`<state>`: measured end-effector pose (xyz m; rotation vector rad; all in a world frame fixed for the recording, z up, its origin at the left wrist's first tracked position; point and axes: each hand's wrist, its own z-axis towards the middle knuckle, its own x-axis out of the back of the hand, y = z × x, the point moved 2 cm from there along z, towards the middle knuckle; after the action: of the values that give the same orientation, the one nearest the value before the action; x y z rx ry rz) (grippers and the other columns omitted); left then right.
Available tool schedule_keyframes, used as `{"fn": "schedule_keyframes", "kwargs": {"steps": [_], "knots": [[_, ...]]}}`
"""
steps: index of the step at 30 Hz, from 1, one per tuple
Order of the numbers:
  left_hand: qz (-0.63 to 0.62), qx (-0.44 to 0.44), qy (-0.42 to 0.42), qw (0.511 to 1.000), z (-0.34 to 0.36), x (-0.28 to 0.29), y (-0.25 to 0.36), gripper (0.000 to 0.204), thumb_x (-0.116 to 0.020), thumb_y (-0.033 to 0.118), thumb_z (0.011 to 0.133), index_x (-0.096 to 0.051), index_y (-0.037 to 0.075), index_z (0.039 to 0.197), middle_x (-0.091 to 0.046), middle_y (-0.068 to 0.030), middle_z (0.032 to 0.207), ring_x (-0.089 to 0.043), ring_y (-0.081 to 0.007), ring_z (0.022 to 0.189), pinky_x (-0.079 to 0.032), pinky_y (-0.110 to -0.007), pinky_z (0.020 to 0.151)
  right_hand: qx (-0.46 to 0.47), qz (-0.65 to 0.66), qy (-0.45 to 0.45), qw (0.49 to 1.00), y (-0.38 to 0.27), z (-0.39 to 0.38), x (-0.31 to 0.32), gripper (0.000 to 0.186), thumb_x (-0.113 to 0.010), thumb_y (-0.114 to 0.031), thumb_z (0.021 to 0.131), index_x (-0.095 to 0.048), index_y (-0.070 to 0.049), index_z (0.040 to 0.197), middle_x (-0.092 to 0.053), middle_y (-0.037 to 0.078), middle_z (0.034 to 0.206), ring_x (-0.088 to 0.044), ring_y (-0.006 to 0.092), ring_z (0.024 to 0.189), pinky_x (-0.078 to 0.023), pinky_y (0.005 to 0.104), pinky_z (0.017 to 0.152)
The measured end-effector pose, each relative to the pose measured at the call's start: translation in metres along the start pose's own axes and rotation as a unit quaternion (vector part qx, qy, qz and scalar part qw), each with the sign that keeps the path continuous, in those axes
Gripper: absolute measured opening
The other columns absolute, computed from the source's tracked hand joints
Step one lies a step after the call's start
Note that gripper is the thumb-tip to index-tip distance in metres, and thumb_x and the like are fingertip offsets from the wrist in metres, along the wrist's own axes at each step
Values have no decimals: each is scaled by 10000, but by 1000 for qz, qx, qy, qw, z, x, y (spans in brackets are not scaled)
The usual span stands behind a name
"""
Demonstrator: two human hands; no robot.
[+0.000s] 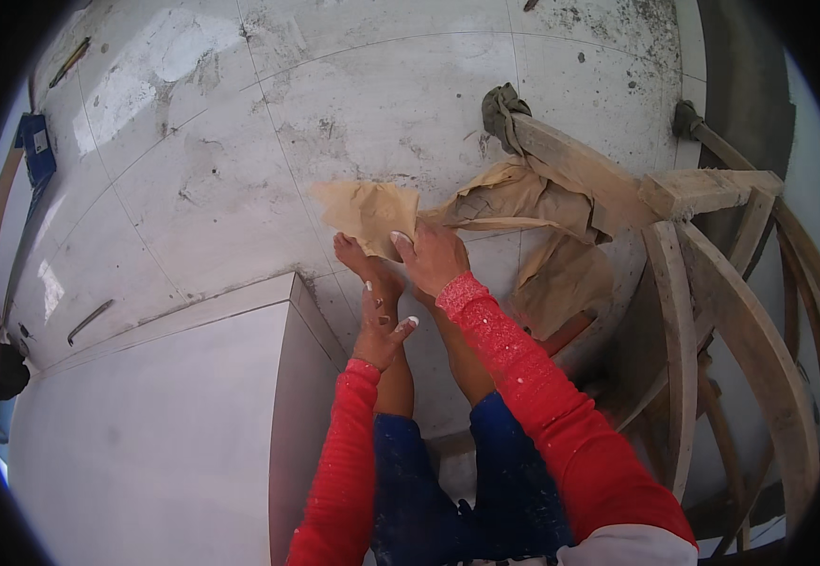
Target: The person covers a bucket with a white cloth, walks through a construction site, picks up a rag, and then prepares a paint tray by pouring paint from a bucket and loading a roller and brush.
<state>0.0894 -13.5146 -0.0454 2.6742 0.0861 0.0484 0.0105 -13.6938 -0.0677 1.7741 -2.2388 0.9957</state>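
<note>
I judge this step to be getting a grip on the brown paper sheet [369, 212], just beyond my bare foot [350, 250]. My right hand [436, 257] pinches its near edge, thumb uppermost; my left hand [379, 335] is empty, thumb spread. The next move probably calls for both hands, clear of the crumpled paper [561, 202].

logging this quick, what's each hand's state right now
Left hand: open, nothing visible in it.
Right hand: closed, holding brown paper.
</note>
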Motion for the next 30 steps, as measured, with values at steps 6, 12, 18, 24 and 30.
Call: {"fn": "schedule_keyframes", "kwargs": {"steps": [6,12,18,24,30], "knots": [[-35,-264,-59,962,36,-11,49,712,-696,215,840,-306,-4,1395,-440,-182,1356,-485,-257,1221,-429,-391,990,91,123,25,988,-89,-57,11,371,-545,-318,905,-554,12,1074,-646,232,933,-627,417,840,-493,485,755],[-256,-149,83,951,61,43,5,566,-634,201,882,-372,-9,1338,-491,-163,1274,-541,-275,1149,-494,-406,914,256,254,58,931,-107,-61,25,431,-600,-291,874,-499,-22,1195,-542,201,1172,-565,386,1024,-457,462,868],[-321,-103,261,905,50,108,21,410,-564,219,923,-449,-22,1234,-555,-141,1132,-603,-308,1034,-565,-463,807,47,61,258,963,32,-36,70,514,-706,-283,808,-520,-48,1226,-490,183,1302,-466,351,1230,-376,415,1028],[-365,-94,244,893,25,131,58,304,-527,238,935,-496,-1,1120,-561,-122,1070,-611,-300,987,-574,-491,791,137,-93,300,940,40,29,75,393,-669,-222,808,-563,-66,1153,-571,158,1178,-517,342,1135,-376,462,994],[-318,-108,264,904,23,161,75,333,-504,252,944,-484,-3,1157,-556,-122,1066,-628,-269,943,-596,-449,738,102,18,120,987,8,53,86,210,-571,-147,843,-604,-75,1038,-618,163,1052,-581,332,988,-423,479,909]]}}
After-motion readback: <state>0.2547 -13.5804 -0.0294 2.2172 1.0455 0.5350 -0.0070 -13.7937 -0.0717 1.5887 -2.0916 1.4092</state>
